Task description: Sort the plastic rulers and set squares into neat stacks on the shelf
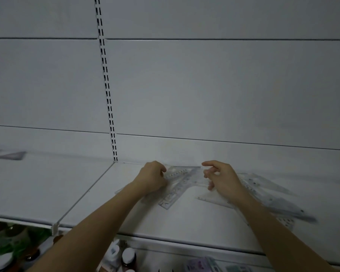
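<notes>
One head-worn wide-angle view looks forward and slightly down, close over the white shelf [185,218]. The back panel [204,85] stands just beyond, filling the far upper part.

Clear rulers [177,185] w/ dotted scale marks, white shelf [47,185] (grey-white back panel [204,85]).

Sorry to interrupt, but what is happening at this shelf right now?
A person is sorting clear plastic rulers and set squares on the white shelf. The left hand grips one end of a ruler, while the right hand pinches near its far end. A loose pile of rulers on the right is not yet stacked.
</notes>
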Action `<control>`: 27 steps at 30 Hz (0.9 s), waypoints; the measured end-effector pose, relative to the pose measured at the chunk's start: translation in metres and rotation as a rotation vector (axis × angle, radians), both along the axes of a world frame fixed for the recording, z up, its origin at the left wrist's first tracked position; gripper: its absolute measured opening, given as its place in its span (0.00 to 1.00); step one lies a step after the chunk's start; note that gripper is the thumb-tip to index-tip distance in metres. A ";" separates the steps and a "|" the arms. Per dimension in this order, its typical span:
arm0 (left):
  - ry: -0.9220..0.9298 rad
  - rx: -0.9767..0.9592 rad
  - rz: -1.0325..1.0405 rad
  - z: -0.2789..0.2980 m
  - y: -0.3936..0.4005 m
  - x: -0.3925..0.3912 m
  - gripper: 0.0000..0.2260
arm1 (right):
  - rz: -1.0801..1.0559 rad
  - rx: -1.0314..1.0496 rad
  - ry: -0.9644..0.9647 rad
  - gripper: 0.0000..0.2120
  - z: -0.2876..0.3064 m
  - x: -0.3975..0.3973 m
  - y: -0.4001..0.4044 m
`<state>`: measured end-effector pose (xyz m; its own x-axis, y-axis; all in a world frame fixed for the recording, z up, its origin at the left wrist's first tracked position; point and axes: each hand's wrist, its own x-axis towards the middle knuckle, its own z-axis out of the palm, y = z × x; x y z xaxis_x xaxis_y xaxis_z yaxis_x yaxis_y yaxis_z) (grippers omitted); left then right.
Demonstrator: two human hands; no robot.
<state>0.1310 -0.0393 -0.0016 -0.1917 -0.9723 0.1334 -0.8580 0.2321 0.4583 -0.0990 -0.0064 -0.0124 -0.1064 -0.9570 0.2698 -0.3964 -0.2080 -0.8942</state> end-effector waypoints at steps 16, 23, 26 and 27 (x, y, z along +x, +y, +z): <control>-0.006 -0.153 -0.140 0.026 0.008 0.008 0.21 | 0.032 0.122 0.312 0.22 0.017 0.001 0.015; -0.014 -0.272 -0.023 0.027 0.050 0.031 0.17 | 0.141 0.052 0.185 0.31 0.023 0.014 0.032; 0.010 -0.278 0.057 0.021 0.069 0.049 0.18 | 0.204 0.040 0.180 0.29 0.020 0.030 0.037; 0.024 -0.275 0.071 0.019 0.074 0.056 0.18 | 0.229 0.044 0.164 0.28 0.021 0.037 0.039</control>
